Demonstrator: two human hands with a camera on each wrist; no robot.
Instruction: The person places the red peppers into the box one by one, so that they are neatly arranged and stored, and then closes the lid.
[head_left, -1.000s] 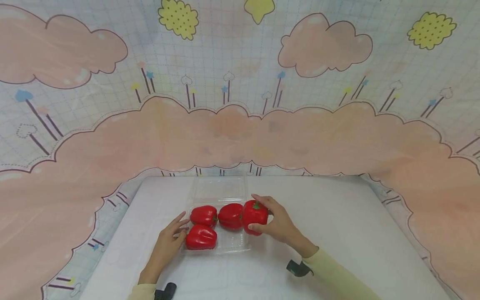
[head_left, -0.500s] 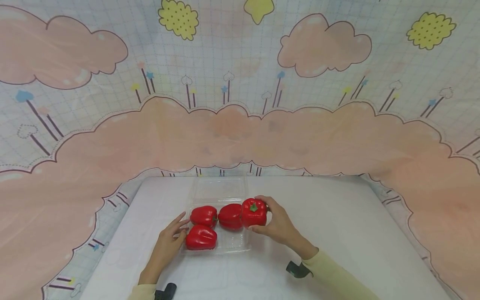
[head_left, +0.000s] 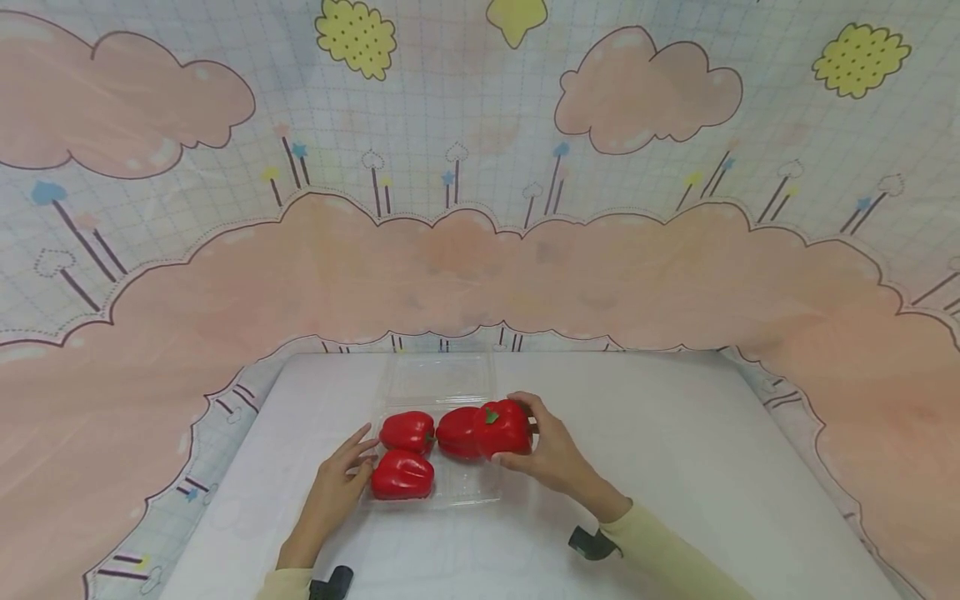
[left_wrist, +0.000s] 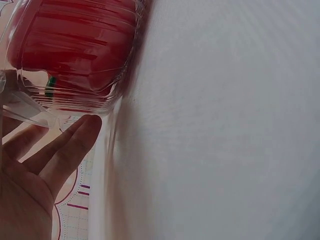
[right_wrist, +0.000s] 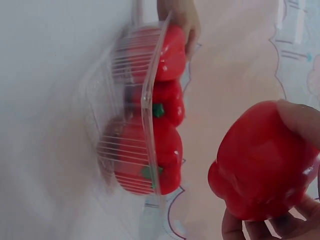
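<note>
In the head view my right hand (head_left: pixel 557 454) grips a red bell pepper (head_left: pixel 507 429) between thumb and fingers, its green stem end tilted up and leftward. The right wrist view shows this pepper (right_wrist: pixel 267 160) held above the rim of the clear plastic container (head_left: pixel 468 487). Three more red bell peppers lie in the container: one at the back left (head_left: pixel 406 432), one at the front left (head_left: pixel 402 475) and one at the back right (head_left: pixel 457 433), partly hidden by the held one. My left hand (head_left: pixel 335 486) rests its fairly straight fingers (left_wrist: pixel 75 145) against the container's left side.
The container's clear lid (head_left: pixel 438 379) lies folded back behind it on the white table (head_left: pixel 660 450). Dark straps (head_left: pixel 595 543) show at both wrists. A patterned cloth backdrop (head_left: pixel 480 275) rises behind the table.
My right hand has turned the held pepper so its stem end has swung left, and the pepper now overlaps the back-right pepper more. The left hand stays put.
</note>
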